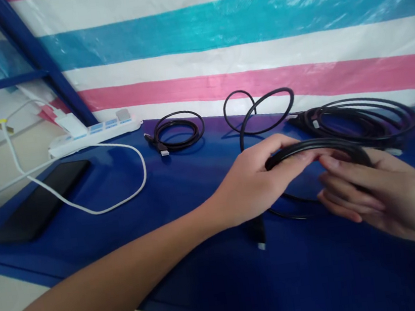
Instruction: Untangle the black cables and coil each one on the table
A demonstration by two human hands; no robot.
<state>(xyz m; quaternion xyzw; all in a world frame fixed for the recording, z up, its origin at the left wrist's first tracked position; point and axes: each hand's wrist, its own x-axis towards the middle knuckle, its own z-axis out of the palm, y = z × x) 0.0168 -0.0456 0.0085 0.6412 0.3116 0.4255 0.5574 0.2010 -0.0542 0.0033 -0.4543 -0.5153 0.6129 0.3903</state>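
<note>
A black cable [317, 145] is gathered into loops between my two hands, above the blue tabletop. My left hand [260, 179] is closed round the left side of the loops, thumb along the front. At the right side, my right hand [372, 185] grips the same bundle, its fingers curled and slightly blurred. One loose stretch of this cable rises in a wide curl behind my left hand. A plug end [258, 233] with a pale metal tip hangs below my left wrist.
On the blue table [202, 176] lie a small coiled black cable [179, 133] and a larger black coil [359, 120] at right. A white power strip [94, 136], white cord [142, 169] and flat black object [45, 200] occupy the left. Behind hangs a striped sheet [213, 27].
</note>
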